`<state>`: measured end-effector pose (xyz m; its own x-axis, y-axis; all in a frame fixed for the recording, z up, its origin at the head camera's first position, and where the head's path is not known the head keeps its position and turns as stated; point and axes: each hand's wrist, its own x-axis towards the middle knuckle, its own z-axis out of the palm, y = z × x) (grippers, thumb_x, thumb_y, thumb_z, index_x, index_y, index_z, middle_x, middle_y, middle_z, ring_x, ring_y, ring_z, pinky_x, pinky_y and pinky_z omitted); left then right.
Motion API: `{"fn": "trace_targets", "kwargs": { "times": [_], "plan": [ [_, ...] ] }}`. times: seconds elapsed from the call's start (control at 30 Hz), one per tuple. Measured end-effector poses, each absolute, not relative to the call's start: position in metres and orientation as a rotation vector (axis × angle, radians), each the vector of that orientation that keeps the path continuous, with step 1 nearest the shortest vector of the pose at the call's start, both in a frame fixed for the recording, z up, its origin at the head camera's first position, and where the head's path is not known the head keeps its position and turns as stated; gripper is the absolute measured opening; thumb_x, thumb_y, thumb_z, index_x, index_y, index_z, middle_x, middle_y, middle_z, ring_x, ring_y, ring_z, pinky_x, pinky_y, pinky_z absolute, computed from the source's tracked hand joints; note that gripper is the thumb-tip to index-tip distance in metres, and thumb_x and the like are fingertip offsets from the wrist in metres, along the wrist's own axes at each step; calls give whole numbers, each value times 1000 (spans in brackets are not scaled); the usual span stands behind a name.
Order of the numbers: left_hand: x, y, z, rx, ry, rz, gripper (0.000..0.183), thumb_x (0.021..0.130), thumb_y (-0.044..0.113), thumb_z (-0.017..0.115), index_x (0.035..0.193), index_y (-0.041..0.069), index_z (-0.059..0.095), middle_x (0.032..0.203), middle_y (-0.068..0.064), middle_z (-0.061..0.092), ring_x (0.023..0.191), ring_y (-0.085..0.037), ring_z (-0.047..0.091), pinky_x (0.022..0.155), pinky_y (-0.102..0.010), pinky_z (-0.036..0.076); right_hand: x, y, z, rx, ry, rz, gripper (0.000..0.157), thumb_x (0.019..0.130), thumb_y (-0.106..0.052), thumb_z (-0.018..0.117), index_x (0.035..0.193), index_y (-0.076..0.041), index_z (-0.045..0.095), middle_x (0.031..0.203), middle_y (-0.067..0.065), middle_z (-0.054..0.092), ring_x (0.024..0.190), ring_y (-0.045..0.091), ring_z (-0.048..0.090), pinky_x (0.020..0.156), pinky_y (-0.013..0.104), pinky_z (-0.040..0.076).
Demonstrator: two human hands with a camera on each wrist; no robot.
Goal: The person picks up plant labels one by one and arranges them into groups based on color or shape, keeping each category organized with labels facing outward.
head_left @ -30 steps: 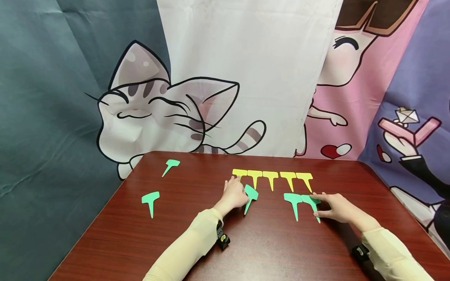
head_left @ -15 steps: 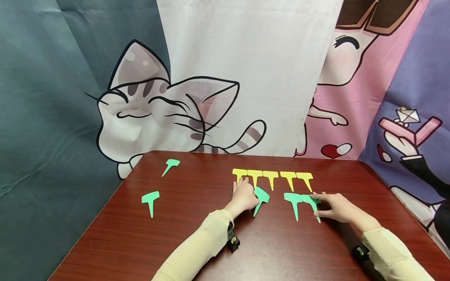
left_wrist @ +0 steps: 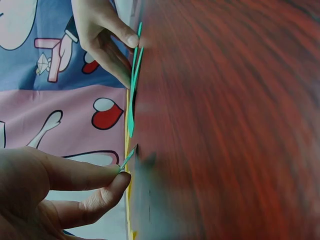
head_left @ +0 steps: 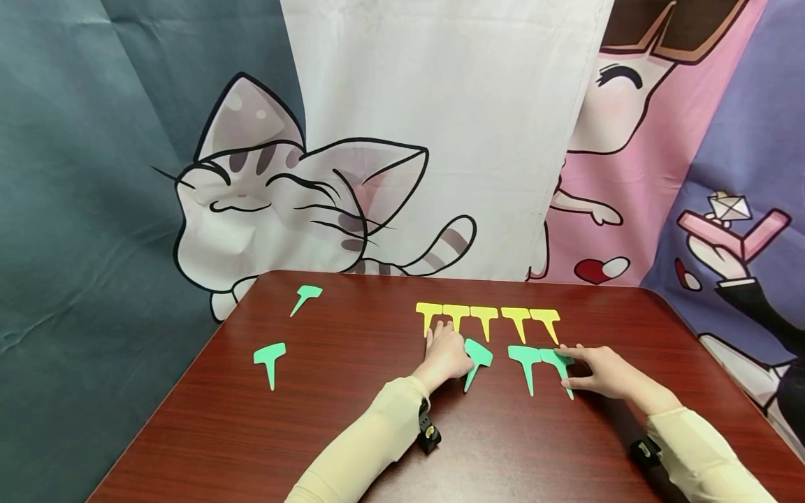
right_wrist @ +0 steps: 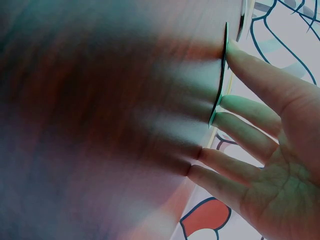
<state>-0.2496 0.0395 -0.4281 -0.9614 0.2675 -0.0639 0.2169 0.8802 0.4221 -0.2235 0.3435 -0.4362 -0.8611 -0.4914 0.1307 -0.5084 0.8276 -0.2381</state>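
Note:
My left hand pinches a green T-shaped plant label by the side of its head, its stem slanting toward me. In the left wrist view, thumb and finger close on the edge of that label, low over the table. Fingertips of my right hand rest on another green plant label, fingers fairly straight; the right wrist view shows this label edge-on beneath them. Directly left of it, head against head, lies one more green label.
Behind the green labels, several yellow plant labels form a row on the brown wooden table. Two loose green labels, one nearer and one farther, lie at the left. A printed cloth hangs behind the table.
The left hand has moved right with its green label, toward the two joined green ones, and slightly nearer to me. The right hand has stayed in place.

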Motion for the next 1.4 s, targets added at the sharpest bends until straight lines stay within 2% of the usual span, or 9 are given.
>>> {"fn": "trace_targets", "kwargs": {
  "times": [0.23,0.63,0.9,1.4],
  "plan": [
    [-248,46,-430,347,2918,628,29,77,12,63,52,11,47,150,-16,36,145,-32,20,118,-51,13,-223,344,-436,807,-2934,416,62,73,-37,79,120,0,64,120,20,64,111,46,58,87,55,48],
    [-247,58,-434,275,2935,596,17,76,13,62,60,13,57,150,-12,37,145,-30,20,118,-49,14,-223,343,-436,803,-2936,419,61,73,-37,79,120,0,64,119,20,64,111,46,58,87,55,48],
    [-246,64,-435,255,2923,622,21,79,18,63,59,13,56,152,-11,35,146,-29,17,118,-48,12,-223,343,-437,780,-2954,438,64,73,-37,79,121,2,62,118,26,63,110,47,58,87,56,48],
    [-249,75,-439,253,2931,603,22,79,22,65,61,14,57,151,-11,35,146,-30,18,119,-47,13,-223,344,-436,796,-2944,435,63,73,-37,79,121,1,63,120,21,64,112,46,57,87,55,48]
  ]
}}
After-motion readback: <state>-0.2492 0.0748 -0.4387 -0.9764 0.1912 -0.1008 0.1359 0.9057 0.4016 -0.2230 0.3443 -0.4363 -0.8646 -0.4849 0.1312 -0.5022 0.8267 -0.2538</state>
